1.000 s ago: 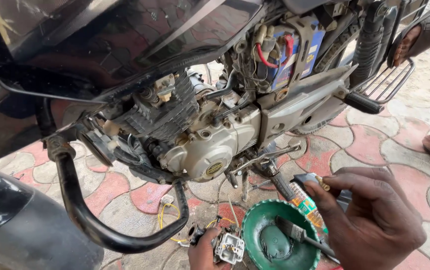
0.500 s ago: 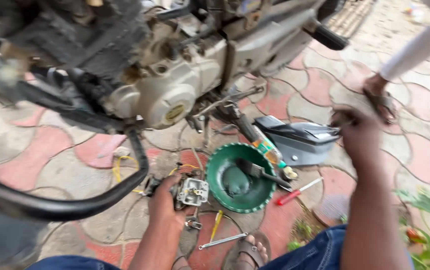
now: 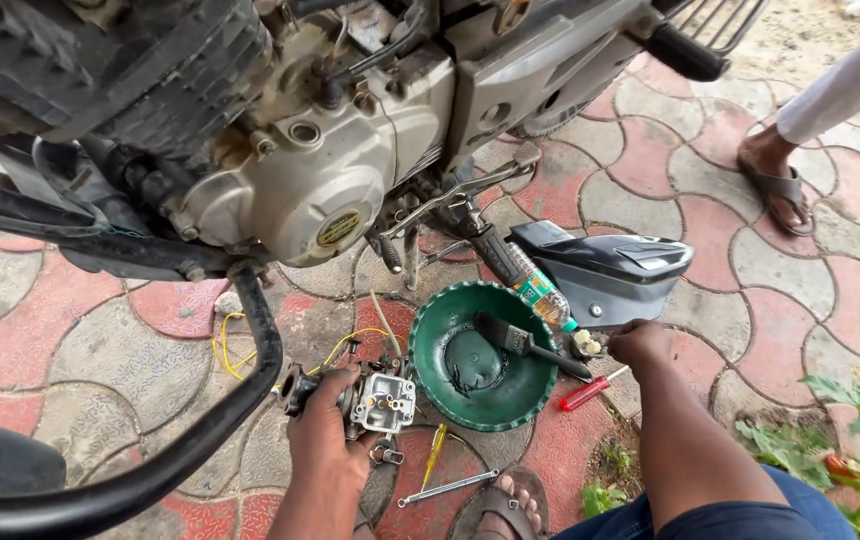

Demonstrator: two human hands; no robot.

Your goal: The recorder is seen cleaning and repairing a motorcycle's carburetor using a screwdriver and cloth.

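Note:
My left hand grips a metal carburettor low over the paving, just left of a green bowl. A black brush lies across that bowl. My right hand is closed at the bowl's right rim, by a small pale part and beneath a dark grey plastic side cover; what it holds is hidden. A motorcycle engine fills the top of the view.
A plastic bottle lies between bowl and cover. A red-handled screwdriver, a yellow tool and a spanner lie on the paving. Another person's sandalled foot stands at right. A black crash bar curves at left.
The view has dropped and moved closer. My right hand came down from above the grey cover to the bowl's right rim. My left hand still holds the carburettor.

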